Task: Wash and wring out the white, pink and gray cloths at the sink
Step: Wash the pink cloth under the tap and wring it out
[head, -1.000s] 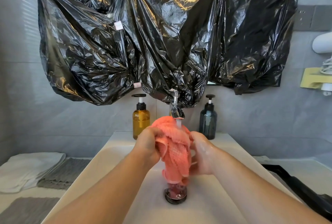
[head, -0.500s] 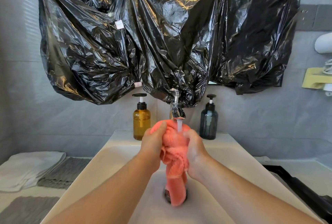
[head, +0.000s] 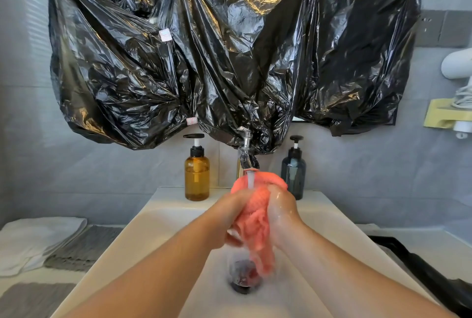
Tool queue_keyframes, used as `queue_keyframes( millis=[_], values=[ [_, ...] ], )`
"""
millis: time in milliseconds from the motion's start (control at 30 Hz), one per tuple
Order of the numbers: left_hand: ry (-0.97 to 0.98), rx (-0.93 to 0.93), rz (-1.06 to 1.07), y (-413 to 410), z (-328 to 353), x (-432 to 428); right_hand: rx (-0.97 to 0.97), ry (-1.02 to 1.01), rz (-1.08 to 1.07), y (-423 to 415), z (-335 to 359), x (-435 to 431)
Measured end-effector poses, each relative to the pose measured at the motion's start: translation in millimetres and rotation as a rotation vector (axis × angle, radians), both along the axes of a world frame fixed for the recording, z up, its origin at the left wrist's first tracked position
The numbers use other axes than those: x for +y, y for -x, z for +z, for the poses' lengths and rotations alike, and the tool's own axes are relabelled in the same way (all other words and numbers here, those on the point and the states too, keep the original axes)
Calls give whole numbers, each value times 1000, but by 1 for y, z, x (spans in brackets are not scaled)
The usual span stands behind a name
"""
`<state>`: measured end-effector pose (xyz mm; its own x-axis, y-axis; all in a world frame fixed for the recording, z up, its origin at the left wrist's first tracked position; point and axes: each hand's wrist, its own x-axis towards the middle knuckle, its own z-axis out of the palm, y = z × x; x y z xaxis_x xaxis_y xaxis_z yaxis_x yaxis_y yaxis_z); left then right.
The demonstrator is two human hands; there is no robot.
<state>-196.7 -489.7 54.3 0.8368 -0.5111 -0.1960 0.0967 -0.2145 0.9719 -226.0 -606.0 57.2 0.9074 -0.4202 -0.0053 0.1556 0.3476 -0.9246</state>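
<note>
Your left hand and right hand both grip the pink cloth between them. Water from the faucet falls onto it above the sink drain.

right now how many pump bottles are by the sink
2. The amber bottle stands left of the tap, the dark bottle right of it, both on the sink ledge. The tap may hide another.

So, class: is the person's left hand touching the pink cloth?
Touching. The head view shows the left hand with its fingers curled round the pink cloth, gripping it under the running tap.
</note>
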Motion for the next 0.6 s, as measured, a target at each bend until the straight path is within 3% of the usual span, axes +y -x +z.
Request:
queue_keyframes(
  millis=[67,133,200,300,433,500,600],
  values=[
    [64,229,-36,3,0,4,-93,-141,113,0,3,-2],
    [306,299,-46,4,2,5,-140,-166,184,4,10,-1],
    [468,260,34,2,3,4,-94,-55,166,9,15,-2],
    [549,220,201,-1,3,5,125,138,11,10,8,-5],
    [463,91,349,-13,-8,5,135,-97,245,21,9,6],
    [522,59,337,-14,-12,-2,72,-102,248,19,5,13],
    [589,55,297,-8,-14,-11,18,-50,68,8,-10,28]
  ],
)
